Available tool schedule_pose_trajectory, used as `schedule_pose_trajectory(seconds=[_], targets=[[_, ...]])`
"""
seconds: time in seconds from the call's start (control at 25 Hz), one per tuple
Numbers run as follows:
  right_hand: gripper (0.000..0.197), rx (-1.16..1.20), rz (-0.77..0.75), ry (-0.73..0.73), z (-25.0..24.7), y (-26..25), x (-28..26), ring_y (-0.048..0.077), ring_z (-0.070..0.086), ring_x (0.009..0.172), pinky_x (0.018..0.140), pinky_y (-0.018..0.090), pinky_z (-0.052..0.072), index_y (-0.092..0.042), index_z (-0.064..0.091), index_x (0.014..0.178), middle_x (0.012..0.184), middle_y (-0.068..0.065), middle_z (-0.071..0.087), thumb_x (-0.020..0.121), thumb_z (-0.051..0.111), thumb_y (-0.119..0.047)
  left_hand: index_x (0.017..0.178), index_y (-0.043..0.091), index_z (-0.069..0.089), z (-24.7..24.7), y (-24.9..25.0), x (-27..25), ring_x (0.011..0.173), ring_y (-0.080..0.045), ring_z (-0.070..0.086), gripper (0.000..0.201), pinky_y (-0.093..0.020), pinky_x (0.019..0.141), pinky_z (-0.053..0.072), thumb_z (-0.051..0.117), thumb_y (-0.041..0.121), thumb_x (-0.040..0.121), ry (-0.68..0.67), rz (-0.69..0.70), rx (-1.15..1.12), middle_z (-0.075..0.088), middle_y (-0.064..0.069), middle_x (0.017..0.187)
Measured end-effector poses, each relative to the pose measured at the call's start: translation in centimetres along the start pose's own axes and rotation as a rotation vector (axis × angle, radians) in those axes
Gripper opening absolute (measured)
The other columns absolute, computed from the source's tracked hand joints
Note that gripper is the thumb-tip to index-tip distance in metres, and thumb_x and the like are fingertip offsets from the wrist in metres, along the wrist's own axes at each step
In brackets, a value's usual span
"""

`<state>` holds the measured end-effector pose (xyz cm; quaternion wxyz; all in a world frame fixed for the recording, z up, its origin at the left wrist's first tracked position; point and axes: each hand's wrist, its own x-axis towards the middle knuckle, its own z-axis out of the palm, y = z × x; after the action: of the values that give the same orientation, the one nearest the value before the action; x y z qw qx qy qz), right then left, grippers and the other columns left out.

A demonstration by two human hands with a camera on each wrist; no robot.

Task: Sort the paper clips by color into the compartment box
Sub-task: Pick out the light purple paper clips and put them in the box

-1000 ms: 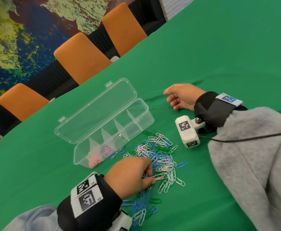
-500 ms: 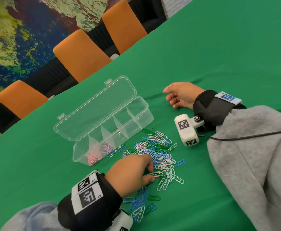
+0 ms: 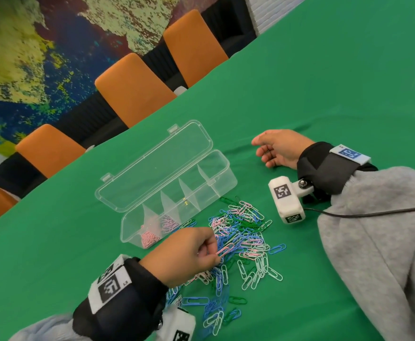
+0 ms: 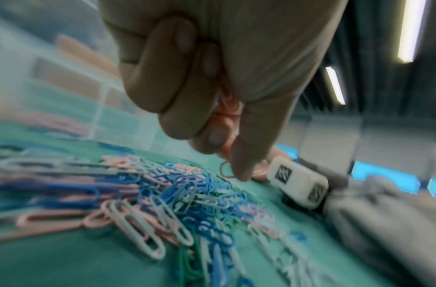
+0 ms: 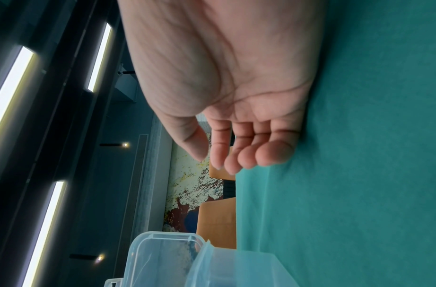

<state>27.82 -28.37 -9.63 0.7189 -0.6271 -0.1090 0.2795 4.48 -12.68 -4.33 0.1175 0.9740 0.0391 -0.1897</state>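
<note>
A heap of pink, blue, green and white paper clips (image 3: pixel 241 242) lies on the green cloth in front of the clear compartment box (image 3: pixel 223 180), whose lid is folded back. Pink clips (image 3: pixel 150 236) fill its nearest compartments. My left hand (image 3: pixel 189 254) hovers over the heap's near edge with fingers curled, pinching pink clips (image 3: pixel 225 249); the left wrist view shows pink clips (image 4: pixel 230 108) bunched between thumb and fingers. My right hand (image 3: pixel 278 150) rests on its side on the cloth to the right of the box, fingers loosely curled, holding nothing (image 5: pixel 234 151).
Orange chairs (image 3: pixel 132 89) line the table's far edge. A black cable (image 3: pixel 373 212) runs from the right wrist camera (image 3: pixel 286 200) across the grey sleeve. Green cloth (image 3: pixel 324 82) stretches bare behind the right hand.
My left hand has risen slightly off the heap with pink clips pinched in its fingers. The right hand has stayed where it was.
</note>
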Motion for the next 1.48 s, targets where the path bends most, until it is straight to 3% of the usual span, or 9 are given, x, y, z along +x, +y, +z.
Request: schedule_pose_trajectory(seconds=[0.28,0.4,0.56,0.64,0.72,0.88,1.08,1.32,1.48], targets=[[0.010,0.018,-0.009,0.012,0.1,0.2,0.3,0.011,0.042,0.042,0.037,0.016,0.037,-0.016,0.049,0.085,0.064,0.005,0.047,0.095,0.047,-0.016,0.072,0.005,0.053,1.1,-4.6,-3.3,0.033,0.000,0.023,0.054,-0.007,0.033,0.022,0.094,0.026,0.044,0.233,-0.024,-1.453,0.057,-0.002,0.063],[0.010,0.033,-0.005,0.010,0.0,0.3,0.3,0.008,0.043,0.036,0.036,0.016,0.037,-0.015,0.049,0.085,0.065,0.005,0.046,0.095,0.047,-0.016,0.086,0.009,0.058,-0.2,-7.0,-4.3,0.035,0.000,0.019,0.061,-0.011,0.028,0.020,0.096,0.016,0.039,0.464,0.057,-1.821,0.051,0.003,0.063],[0.008,0.041,-0.006,0.011,0.1,0.3,0.4,0.013,0.042,0.045,0.037,0.017,0.038,-0.015,0.051,0.088,0.066,0.005,0.046,0.094,0.048,-0.017,0.098,0.006,0.066,-3.3,-11.9,-4.6,0.042,-0.002,0.018,0.057,-0.015,0.031,0.024,0.086,-0.002,0.046,0.490,0.169,-2.139,0.053,0.004,0.064],[0.007,0.049,-0.007,0.009,0.1,0.3,0.3,0.011,0.044,0.041,0.037,0.016,0.038,-0.014,0.051,0.090,0.066,0.006,0.046,0.094,0.047,-0.016,0.085,0.008,0.065,-4.4,-13.2,-3.9,0.037,-0.004,0.029,0.041,-0.016,0.032,0.029,0.084,-0.001,0.050,0.567,0.127,-2.162,0.052,0.003,0.062],[0.006,0.049,-0.009,0.007,0.0,0.3,0.4,0.008,0.044,0.037,0.036,0.015,0.038,-0.014,0.052,0.091,0.066,0.006,0.047,0.094,0.047,-0.016,0.079,0.012,0.055,-4.9,-14.0,-2.5,0.037,-0.006,0.041,0.011,-0.016,0.035,0.035,0.066,0.014,0.079,0.725,-0.048,-2.147,0.052,0.002,0.058],[0.008,0.056,-0.013,0.006,0.0,0.3,0.5,0.009,0.044,0.038,0.036,0.015,0.039,-0.014,0.052,0.088,0.065,0.006,0.047,0.094,0.047,-0.016,0.079,0.012,0.048,-4.6,-14.6,0.0,0.062,-0.017,0.059,0.031,-0.024,0.060,0.052,0.033,0.030,0.099,1.025,-0.231,-2.186,0.056,-0.004,0.068],[0.009,0.051,-0.011,0.005,0.0,0.5,0.6,0.011,0.044,0.044,0.036,0.018,0.039,-0.014,0.054,0.088,0.064,0.005,0.049,0.094,0.048,-0.017,0.092,0.014,0.050,-4.0,-14.0,0.5,0.099,-0.026,0.062,0.029,-0.043,0.099,0.035,0.030,0.034,0.098,1.235,-0.116,-2.058,0.063,-0.007,0.091],[0.007,0.060,-0.007,-0.002,0.0,0.4,0.7,0.008,0.046,0.038,0.037,0.015,0.040,-0.014,0.054,0.089,0.065,0.005,0.049,0.093,0.049,-0.016,0.089,0.016,0.053,-3.2,-13.5,-0.1,0.094,-0.023,0.062,0.024,-0.045,0.098,0.038,0.034,0.029,0.097,1.241,-0.053,-1.995,0.063,-0.004,0.086],[0.009,0.060,-0.010,0.011,0.0,0.4,0.4,0.008,0.044,0.036,0.038,0.015,0.038,-0.014,0.053,0.087,0.064,0.005,0.048,0.094,0.047,-0.015,0.085,0.016,0.052,-4.3,-11.0,-0.8,0.069,-0.015,0.055,0.019,-0.031,0.075,0.048,0.036,0.013,0.095,1.182,0.061,-1.717,0.057,0.002,0.069]])
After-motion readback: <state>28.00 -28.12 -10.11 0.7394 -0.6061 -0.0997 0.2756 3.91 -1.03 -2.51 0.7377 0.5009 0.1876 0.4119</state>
